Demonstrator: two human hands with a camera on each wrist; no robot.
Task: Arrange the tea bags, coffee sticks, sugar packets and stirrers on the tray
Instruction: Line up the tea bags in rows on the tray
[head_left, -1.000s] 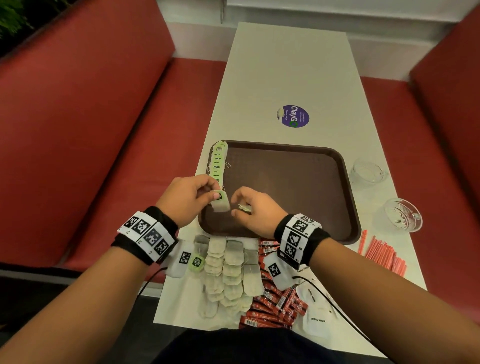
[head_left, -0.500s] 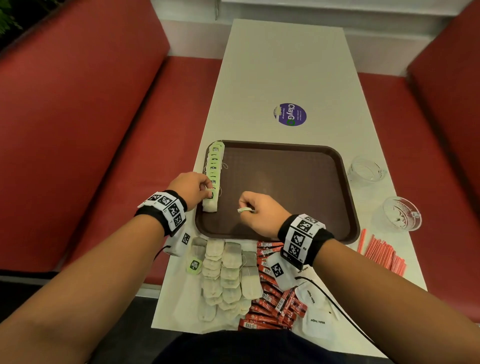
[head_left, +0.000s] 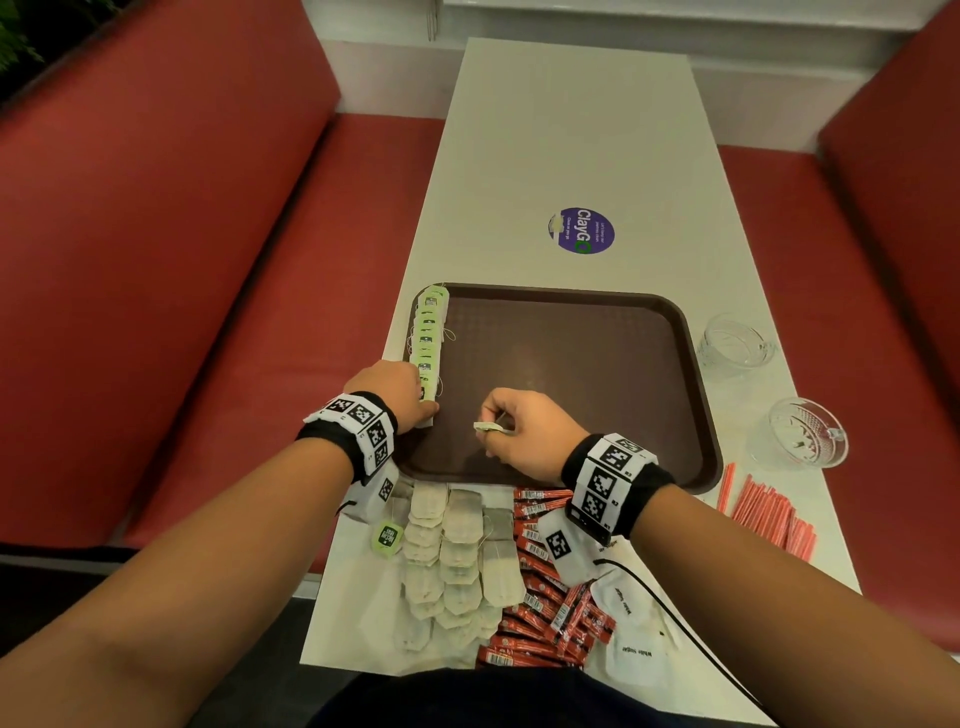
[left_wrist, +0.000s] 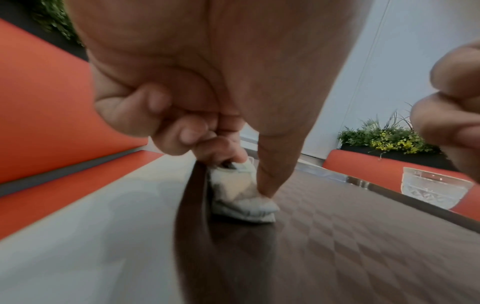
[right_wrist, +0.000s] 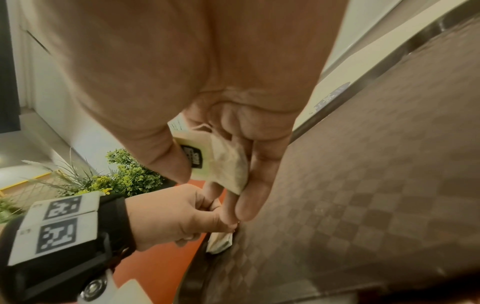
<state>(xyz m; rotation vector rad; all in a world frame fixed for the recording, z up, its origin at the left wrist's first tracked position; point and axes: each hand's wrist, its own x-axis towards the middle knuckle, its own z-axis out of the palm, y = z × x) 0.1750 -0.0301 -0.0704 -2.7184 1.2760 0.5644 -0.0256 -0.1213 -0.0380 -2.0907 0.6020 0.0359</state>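
A brown tray (head_left: 571, 364) lies on the white table. A row of tea bags with green tags (head_left: 428, 338) stands along its left edge. My left hand (head_left: 428, 410) is at the near end of that row. Its thumb and curled fingers pinch the last tea bag (left_wrist: 241, 195), which rests on the tray floor. My right hand (head_left: 493, 426) hovers over the tray's near left part. It holds another tea bag with a green tag (right_wrist: 223, 164) between thumb and fingers.
Near the table's front edge lie loose tea bags (head_left: 452, 545), red coffee sticks (head_left: 540, 597) and white sugar packets (head_left: 628, 623). Red stirrers (head_left: 769, 514) lie right of the tray, with two glass bowls (head_left: 735, 345) (head_left: 800, 431) beyond them. Red benches flank the table.
My left hand carried its tea bag from in front of the right hand down onto the near end of the row. The right hand stayed over the tray with its tea bag.
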